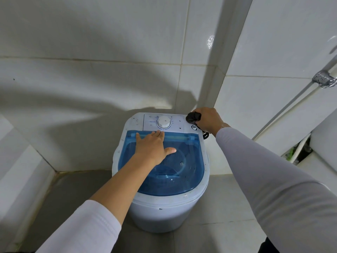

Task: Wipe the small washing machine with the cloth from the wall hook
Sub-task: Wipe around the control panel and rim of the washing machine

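The small washing machine (164, 214) is a white tub with a see-through blue lid (187, 172) and a white control panel with a round dial (163, 121) at its back. It stands on the floor against the tiled wall. My left hand (151, 146) lies flat and open on the lid's back edge, fingers pointing at the dial. My right hand (207, 118) is closed around a bunched black cloth (193, 117) and presses it on the machine's back right corner, beside a small round knob (194, 127).
White tiled walls close in behind and on both sides, meeting in a corner just right of the machine. A chrome pipe with a bracket (323, 79) runs down the right wall. The floor (73, 194) is grey tile. Dark specks dot the machine's rim.
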`<state>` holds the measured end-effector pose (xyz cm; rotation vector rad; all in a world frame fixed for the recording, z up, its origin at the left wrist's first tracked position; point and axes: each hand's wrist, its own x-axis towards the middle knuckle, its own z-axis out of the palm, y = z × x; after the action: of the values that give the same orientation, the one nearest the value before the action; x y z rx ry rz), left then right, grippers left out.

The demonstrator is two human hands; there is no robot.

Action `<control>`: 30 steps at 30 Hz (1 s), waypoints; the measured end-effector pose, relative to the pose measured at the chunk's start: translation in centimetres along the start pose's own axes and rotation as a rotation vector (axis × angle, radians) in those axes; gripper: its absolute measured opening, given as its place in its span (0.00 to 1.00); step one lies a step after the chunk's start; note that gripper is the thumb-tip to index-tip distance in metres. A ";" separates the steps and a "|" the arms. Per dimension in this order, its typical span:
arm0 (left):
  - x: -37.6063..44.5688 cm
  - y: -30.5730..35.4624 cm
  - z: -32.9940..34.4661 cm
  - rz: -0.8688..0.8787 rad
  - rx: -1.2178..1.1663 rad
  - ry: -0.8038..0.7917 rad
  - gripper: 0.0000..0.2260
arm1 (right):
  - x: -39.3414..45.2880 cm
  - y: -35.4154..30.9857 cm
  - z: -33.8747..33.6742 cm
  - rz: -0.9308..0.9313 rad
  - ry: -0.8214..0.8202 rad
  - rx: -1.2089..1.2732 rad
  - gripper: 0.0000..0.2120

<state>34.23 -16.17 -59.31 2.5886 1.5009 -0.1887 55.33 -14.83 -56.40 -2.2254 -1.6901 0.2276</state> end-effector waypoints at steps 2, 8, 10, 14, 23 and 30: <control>0.1 0.0 0.0 -0.004 0.005 0.001 0.38 | -0.5 0.2 0.0 0.021 -0.012 -0.002 0.19; 0.2 0.2 -0.1 -0.018 0.019 -0.010 0.38 | -1.9 0.3 0.2 0.065 -0.015 0.011 0.19; 0.2 0.2 -0.2 -0.021 0.018 -0.016 0.38 | -2.2 0.3 0.2 0.076 -0.017 0.013 0.18; 0.2 0.3 -0.4 -0.023 0.017 -0.017 0.38 | -2.6 0.2 0.0 0.105 -0.028 0.029 0.17; -0.2 0.7 -0.6 -0.027 0.054 -0.016 0.37 | -4.1 0.4 -0.3 0.098 -0.055 -0.014 0.14; -0.3 1.0 -0.6 -0.046 0.043 -0.005 0.36 | -5.4 0.4 -1.1 0.030 -0.157 -0.089 0.12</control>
<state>34.96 -16.80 -58.65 2.5861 1.5724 -0.2357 54.51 -20.29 -55.97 -2.3537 -1.7801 0.3488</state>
